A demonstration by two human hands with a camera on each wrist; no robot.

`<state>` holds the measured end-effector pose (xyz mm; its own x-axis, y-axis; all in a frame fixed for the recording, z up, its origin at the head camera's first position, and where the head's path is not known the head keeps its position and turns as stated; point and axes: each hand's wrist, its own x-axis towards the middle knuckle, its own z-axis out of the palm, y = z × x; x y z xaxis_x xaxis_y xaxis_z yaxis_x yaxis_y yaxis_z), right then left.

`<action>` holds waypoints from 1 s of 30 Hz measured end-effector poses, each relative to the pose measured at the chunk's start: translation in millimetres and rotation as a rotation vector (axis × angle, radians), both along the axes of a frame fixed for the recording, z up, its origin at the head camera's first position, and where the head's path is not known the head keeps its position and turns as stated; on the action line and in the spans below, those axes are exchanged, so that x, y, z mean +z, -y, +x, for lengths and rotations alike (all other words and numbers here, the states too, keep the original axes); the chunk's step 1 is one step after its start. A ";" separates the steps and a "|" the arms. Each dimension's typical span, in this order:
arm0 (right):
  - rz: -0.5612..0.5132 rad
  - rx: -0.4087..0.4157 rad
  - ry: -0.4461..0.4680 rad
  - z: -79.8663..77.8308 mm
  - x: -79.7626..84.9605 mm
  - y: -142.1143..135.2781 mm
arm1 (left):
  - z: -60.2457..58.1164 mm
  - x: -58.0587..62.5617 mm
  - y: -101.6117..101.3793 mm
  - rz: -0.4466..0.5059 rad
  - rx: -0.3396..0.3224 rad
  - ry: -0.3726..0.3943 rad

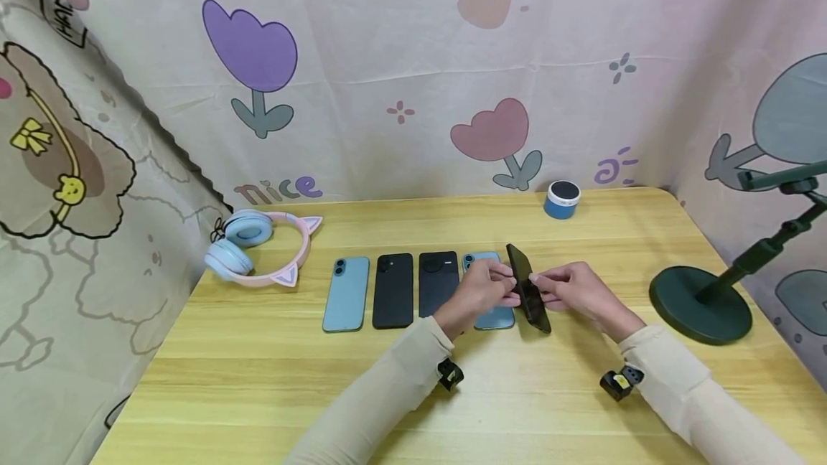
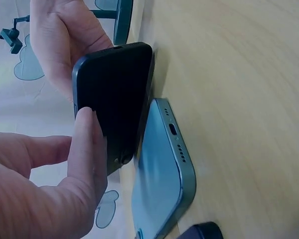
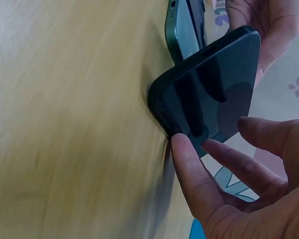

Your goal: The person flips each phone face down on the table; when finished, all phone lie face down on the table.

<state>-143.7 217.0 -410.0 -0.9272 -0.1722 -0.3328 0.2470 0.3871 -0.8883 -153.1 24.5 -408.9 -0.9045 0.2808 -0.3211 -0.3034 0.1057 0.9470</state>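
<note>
A black phone [image 1: 528,289] stands tilted on a long edge over the table, between both hands. My left hand [image 1: 481,287] holds it from the back side; one finger lies along the dark back in the left wrist view. From the screen side, my right hand [image 1: 578,293] holds it, with fingertips at its long edges in the right wrist view [image 3: 239,169]. Beside it a light blue phone [image 1: 494,318] lies face down, partly hidden by the left hand. Further left in the row lie a dark phone with a round camera [image 1: 439,278], another black phone [image 1: 393,293] and a light blue phone [image 1: 345,296].
Pink and blue cat-ear headphones [image 1: 284,278] lie at the back left. A small blue-and-white round container [image 1: 561,201] with a dark top stands at the back right. The dark green lamp base [image 1: 701,307] is right of the right hand. Patterned cloth [image 1: 388,56] hangs behind the table.
</note>
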 end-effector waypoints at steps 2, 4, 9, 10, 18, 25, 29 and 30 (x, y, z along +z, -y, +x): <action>-0.001 -0.002 0.001 1.2 1.5 0.8 | 0.2 0.7 -1.6 0.013 0.004 0.009; 0.000 0.000 0.000 2.3 2.8 1.8 | 0.5 0.8 -3.1 0.017 0.001 0.006; -0.008 -0.003 -0.004 4.2 5.3 3.9 | 1.8 0.4 -5.1 0.017 0.008 -0.008; -0.012 -0.004 -0.005 4.5 5.8 4.1 | 2.0 0.1 -5.4 0.013 0.005 -0.013; -0.031 -0.001 -0.007 6.8 8.4 3.0 | 1.5 1.3 -10.2 0.025 0.023 -0.003; -0.081 0.016 -0.003 7.0 12.2 0.9 | 2.7 0.1 -13.0 0.048 0.024 -0.013; -0.111 0.012 -0.002 7.0 13.8 -0.3 | 3.5 -0.3 -13.7 0.079 0.017 -0.021; -0.118 0.012 -0.001 7.1 14.2 -0.7 | 3.7 -0.4 -14.0 0.084 0.017 -0.024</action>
<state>-136.6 217.7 -395.9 -0.9250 -0.2211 -0.3089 0.2423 0.2827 -0.9281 -149.4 38.5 -409.3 -0.9163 0.2907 -0.2754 -0.2817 0.0207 0.9593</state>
